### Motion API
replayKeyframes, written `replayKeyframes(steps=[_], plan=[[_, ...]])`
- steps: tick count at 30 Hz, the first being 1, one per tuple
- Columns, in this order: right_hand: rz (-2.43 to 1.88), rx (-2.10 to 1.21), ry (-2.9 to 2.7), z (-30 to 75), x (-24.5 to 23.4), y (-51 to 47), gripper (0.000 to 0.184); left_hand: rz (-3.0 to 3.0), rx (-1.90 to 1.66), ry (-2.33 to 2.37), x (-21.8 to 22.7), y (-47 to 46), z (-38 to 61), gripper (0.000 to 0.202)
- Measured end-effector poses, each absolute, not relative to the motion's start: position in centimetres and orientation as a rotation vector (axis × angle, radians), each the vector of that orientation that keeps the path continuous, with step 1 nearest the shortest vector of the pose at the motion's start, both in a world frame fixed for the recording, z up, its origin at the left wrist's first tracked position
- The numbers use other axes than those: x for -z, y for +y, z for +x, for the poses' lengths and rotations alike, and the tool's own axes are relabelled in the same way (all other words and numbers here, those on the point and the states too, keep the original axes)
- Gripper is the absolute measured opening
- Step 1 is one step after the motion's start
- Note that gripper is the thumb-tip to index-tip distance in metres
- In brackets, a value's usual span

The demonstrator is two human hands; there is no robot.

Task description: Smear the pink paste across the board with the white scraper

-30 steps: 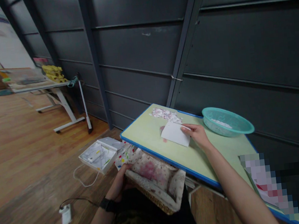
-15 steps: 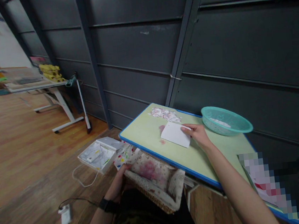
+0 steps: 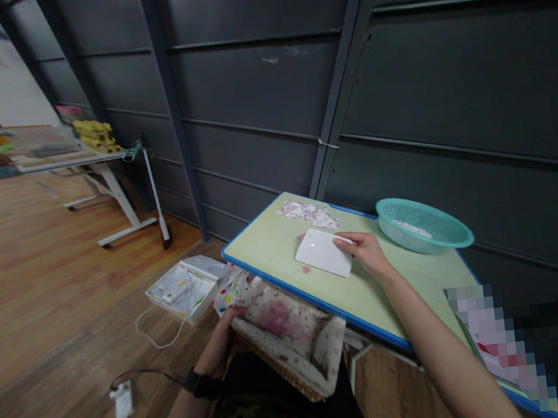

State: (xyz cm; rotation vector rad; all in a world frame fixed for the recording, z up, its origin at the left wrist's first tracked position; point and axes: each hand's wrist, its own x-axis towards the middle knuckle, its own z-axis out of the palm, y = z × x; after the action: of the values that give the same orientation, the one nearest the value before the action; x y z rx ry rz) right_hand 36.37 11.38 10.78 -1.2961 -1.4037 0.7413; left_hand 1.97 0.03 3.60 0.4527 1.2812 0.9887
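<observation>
My right hand (image 3: 366, 253) pinches the right edge of a white flat scraper (image 3: 322, 252), a thin sheet with a small hole near its top left corner. The scraper is tilted low over the pale green tabletop (image 3: 257, 241); whether its edge touches is unclear. Pinkish smudges (image 3: 306, 269) show beside it, and a pile of white and pinkish scraps (image 3: 308, 213) lies behind. At the table's near edge, my left hand (image 3: 229, 330) grips the left end of a wicker basket (image 3: 296, 375) with a stained, pink-marked lining. Some of those fingers are hidden.
A turquoise plastic basin (image 3: 425, 225) holding white bits stands at the table's back right. A pixelated flat item (image 3: 503, 345) lies near the right corner. On the floor at left are an open white box (image 3: 183, 292) and a power strip (image 3: 122, 403). Dark panels rise behind.
My right hand has shifted slightly left with the scraper, over the pink smudge. My left hand and the basket have stayed in place.
</observation>
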Motion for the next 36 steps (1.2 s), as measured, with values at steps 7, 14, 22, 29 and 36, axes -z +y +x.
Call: replayKeyframes(steps=[7, 14, 22, 29, 36], plan=[[-1.333, -0.74, -1.35, 37.9, -11.6, 11.3, 0.058, 0.472, -0.985, 1.287, -3.6, 0.0, 2.0, 0.051], [-1.436, -0.848, -1.505, 38.4, -12.1, 10.9, 0.059, 0.434, -1.013, 1.267, -4.3, -0.2, 2.3, 0.044], [-1.415, -0.93, -1.446, 37.9, -11.6, 10.9, 0.067, 0.424, -0.997, 1.256, -3.3, 0.1, 2.1, 0.043], [-1.423, -1.009, -1.416, 36.5, -11.3, 10.7, 0.071, 0.412, -1.003, 1.269, -1.1, 0.6, 1.8, 0.039], [-1.357, -1.24, -1.504, 35.6, -12.1, 9.7, 0.062, 0.42, -0.993, 1.287, -1.0, 0.7, 1.8, 0.039]])
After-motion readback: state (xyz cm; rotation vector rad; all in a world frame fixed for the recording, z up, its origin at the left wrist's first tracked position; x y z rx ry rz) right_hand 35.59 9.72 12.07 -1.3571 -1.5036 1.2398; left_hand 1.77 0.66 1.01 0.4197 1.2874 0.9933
